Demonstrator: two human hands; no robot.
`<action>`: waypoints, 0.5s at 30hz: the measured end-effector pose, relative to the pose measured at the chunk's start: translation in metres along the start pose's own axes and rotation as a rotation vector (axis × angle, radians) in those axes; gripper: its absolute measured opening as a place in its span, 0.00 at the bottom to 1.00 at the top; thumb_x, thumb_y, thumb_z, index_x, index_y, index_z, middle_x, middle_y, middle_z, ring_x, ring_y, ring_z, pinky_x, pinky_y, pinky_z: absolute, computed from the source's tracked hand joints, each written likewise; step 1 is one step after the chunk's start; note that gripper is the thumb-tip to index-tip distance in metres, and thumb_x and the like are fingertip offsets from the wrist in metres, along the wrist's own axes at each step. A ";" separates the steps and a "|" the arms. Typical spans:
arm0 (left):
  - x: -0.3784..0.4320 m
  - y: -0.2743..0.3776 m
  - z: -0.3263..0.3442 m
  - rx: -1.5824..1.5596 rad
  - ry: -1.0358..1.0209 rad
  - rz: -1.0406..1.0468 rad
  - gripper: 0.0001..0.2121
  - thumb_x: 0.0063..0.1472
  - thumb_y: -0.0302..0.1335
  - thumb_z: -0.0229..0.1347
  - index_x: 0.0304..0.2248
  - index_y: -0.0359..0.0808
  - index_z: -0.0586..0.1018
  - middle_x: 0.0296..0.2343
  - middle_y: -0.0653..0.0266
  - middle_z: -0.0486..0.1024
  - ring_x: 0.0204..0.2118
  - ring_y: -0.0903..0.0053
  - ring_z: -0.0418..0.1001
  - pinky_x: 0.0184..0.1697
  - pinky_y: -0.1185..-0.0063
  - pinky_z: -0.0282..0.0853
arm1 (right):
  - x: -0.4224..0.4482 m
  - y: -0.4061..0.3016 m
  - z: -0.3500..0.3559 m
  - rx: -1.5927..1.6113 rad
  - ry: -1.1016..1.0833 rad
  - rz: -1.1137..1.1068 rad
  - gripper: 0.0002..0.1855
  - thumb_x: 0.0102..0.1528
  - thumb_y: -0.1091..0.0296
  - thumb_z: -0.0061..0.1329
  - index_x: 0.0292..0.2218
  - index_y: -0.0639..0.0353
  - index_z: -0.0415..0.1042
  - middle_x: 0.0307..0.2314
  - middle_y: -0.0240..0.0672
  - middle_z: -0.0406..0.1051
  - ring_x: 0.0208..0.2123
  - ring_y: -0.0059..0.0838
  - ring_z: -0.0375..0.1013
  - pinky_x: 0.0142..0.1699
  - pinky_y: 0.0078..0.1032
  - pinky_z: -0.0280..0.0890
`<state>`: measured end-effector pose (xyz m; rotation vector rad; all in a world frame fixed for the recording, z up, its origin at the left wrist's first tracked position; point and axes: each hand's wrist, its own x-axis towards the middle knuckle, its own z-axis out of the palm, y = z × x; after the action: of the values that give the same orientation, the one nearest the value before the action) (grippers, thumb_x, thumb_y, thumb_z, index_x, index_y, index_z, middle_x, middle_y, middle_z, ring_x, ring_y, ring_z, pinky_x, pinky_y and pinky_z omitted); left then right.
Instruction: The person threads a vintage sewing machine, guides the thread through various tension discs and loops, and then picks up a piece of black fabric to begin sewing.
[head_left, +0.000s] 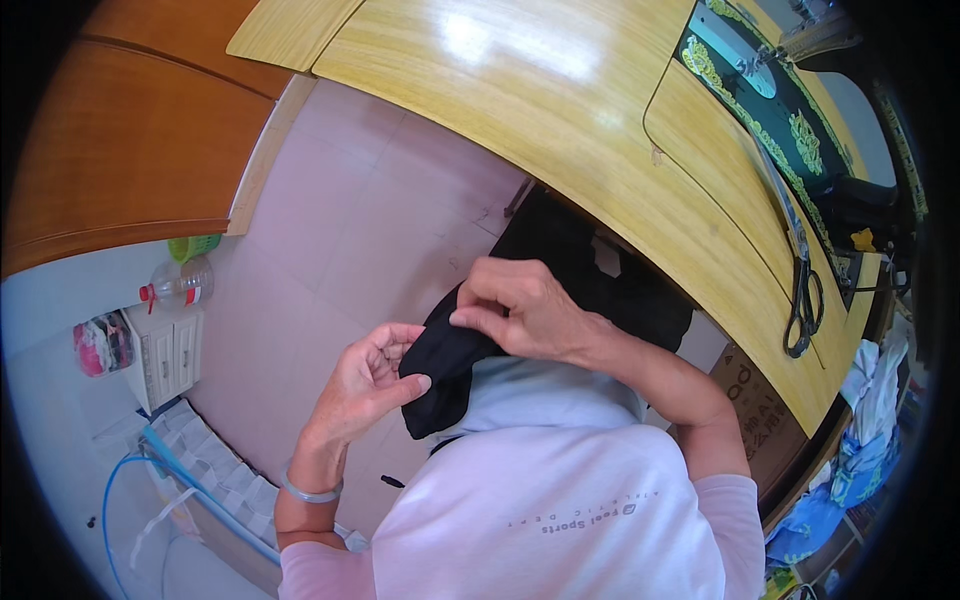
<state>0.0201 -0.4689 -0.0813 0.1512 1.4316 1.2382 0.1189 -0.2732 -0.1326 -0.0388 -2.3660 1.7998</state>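
Note:
A piece of black fabric (442, 356) is held up over my lap between both hands. My left hand (375, 375) pinches its left edge between thumb and fingers. My right hand (521, 307) grips its upper edge, with the thumb on the near face and the fingers curled behind. More black cloth (555, 232) spreads beyond my right hand, over my lap and under the table edge. I cannot tell whether it is one piece with the held part.
A wooden sewing table (480, 112) curves across the front. Black-handled scissors (804, 300) lie on it beside a sewing machine (780, 105). An orange wooden cabinet (142, 142) stands left. Below it are a plastic bottle (180, 285) and a small white cabinet (165, 352). A cardboard box (750, 405) sits right.

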 end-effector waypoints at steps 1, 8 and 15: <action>0.001 0.001 0.001 -0.002 -0.020 -0.006 0.21 0.47 0.11 0.51 0.43 0.26 0.64 0.38 0.60 0.68 0.39 0.82 0.68 0.42 0.85 0.65 | -0.002 0.000 0.003 -0.002 0.003 0.001 0.07 0.41 0.79 0.51 0.27 0.64 0.71 0.23 0.39 0.67 0.22 0.39 0.68 0.26 0.29 0.63; 0.004 0.005 0.005 0.037 -0.031 0.033 0.21 0.48 0.12 0.52 0.44 0.26 0.64 0.37 0.61 0.68 0.40 0.81 0.67 0.43 0.84 0.65 | 0.000 -0.004 0.017 0.109 -0.012 -0.283 0.07 0.40 0.78 0.52 0.26 0.63 0.70 0.23 0.37 0.65 0.22 0.36 0.68 0.25 0.27 0.63; 0.002 -0.002 0.001 0.140 -0.037 -0.025 0.20 0.47 0.11 0.51 0.42 0.27 0.65 0.36 0.62 0.68 0.39 0.82 0.67 0.43 0.84 0.64 | -0.004 -0.002 0.013 0.083 -0.104 -0.193 0.05 0.50 0.74 0.46 0.27 0.64 0.62 0.23 0.37 0.62 0.21 0.31 0.63 0.26 0.25 0.60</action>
<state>0.0207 -0.4675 -0.0838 0.2501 1.4835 1.1096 0.1213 -0.2868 -0.1350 0.2902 -2.2698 1.8448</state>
